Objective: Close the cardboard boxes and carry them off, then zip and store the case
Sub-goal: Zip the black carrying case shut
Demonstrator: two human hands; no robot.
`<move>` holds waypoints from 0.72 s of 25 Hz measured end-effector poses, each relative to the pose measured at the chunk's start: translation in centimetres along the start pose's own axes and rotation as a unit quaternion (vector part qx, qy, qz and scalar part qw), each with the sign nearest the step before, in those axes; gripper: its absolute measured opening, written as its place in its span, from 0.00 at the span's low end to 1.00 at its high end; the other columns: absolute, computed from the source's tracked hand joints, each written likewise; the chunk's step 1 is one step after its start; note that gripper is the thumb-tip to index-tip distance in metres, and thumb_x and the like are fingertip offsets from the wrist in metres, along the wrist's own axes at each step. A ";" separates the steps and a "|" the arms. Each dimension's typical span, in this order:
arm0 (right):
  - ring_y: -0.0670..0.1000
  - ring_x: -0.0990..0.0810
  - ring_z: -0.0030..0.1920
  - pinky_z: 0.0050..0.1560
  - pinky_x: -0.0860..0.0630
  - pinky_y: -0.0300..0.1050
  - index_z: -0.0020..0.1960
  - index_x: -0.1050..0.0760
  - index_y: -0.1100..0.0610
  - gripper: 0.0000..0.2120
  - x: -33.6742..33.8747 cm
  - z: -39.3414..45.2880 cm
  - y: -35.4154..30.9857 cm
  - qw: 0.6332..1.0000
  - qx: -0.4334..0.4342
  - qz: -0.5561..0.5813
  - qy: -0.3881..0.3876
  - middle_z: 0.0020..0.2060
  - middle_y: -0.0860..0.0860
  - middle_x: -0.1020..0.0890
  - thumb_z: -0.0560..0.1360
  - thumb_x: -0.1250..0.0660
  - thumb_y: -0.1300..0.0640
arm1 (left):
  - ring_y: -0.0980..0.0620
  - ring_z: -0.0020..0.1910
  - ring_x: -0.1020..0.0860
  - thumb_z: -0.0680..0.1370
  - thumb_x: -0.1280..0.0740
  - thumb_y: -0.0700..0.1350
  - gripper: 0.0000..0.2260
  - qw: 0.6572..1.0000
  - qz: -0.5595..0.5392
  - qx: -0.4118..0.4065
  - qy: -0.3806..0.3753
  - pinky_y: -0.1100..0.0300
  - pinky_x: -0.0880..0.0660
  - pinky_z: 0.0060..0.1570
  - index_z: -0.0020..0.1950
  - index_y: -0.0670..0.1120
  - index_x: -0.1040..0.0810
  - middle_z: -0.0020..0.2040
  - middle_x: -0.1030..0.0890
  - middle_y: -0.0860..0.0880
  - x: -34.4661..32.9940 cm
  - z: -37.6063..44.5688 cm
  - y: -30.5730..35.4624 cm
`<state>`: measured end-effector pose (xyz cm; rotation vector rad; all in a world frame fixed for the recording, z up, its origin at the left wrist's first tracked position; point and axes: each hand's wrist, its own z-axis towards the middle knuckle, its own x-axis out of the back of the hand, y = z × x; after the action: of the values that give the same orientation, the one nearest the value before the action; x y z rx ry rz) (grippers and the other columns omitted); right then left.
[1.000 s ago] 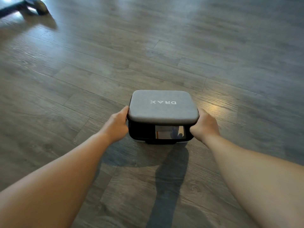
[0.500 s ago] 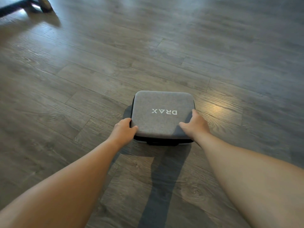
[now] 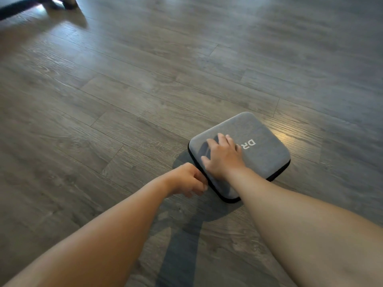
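A person's right hand (image 3: pixel 222 157) lies palm down on the lid of a grey fabric case (image 3: pixel 259 154), fingers straight and spread, pressing on the left half of the lid and covering part of its white lettering, of which only "DR" shows, upside down to the camera. The right forearm reaches in from the lower right corner of the frame and crosses the case's near edge. The left hand (image 3: pixel 189 180) sits just beside the case's near-left edge, fingers curled in against the black seam (image 3: pixel 217 192) that runs round the side; whether they pinch a zip pull there cannot be told, as the fingertips are hidden. The left forearm stretches in from the lower left. The case rests flat and closed on a grey wood-plank floor (image 3: pixel 124 100), right of centre and turned at an angle to the boards, with arm shadows falling on the near planks. A second ago both hands held the lid by its side edges with the case propped open; half a second ago the lid was down and the hands gripped its near corners. A dark furniture base (image 3: pixel 24 5) stands at the far left.
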<state>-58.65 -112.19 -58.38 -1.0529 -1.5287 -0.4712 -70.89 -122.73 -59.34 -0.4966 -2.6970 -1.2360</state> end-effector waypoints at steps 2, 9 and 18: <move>0.62 0.53 0.80 0.76 0.50 0.66 0.77 0.39 0.48 0.35 -0.5 0.4 -1.3 0.999 0.028 -0.016 -0.010 0.80 0.58 0.46 0.76 0.35 0.37 | 0.45 0.43 0.15 0.74 0.31 0.41 0.05 0.994 0.107 -0.012 0.021 0.55 0.20 0.40 0.45 0.41 0.17 0.41 0.15 0.43 0.6 0.2 0.1; 0.63 0.54 0.80 0.76 0.50 0.65 0.79 0.46 0.46 0.40 -2.1 0.4 -1.2 0.997 0.050 -0.063 0.010 0.81 0.59 0.49 0.74 0.29 0.43 | 0.42 0.37 0.21 0.75 0.34 0.40 0.08 0.959 0.179 0.014 0.219 0.52 0.23 0.36 0.40 0.35 0.23 0.36 0.20 0.41 5.8 2.9 0.0; 0.60 0.42 0.77 0.71 0.40 0.61 0.77 0.42 0.48 0.37 -2.3 -1.8 -0.7 0.995 0.066 -0.069 0.041 0.78 0.58 0.40 0.71 0.32 0.52 | 0.51 0.57 0.22 0.74 0.41 0.29 0.25 0.972 0.128 -0.107 0.168 0.57 0.25 0.57 0.67 0.48 0.24 0.59 0.19 0.49 5.7 5.7 2.0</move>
<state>-58.33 -114.75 -59.90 -0.8207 -1.5436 -0.4954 -75.48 -115.85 -60.18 -0.5788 -2.1586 -1.3975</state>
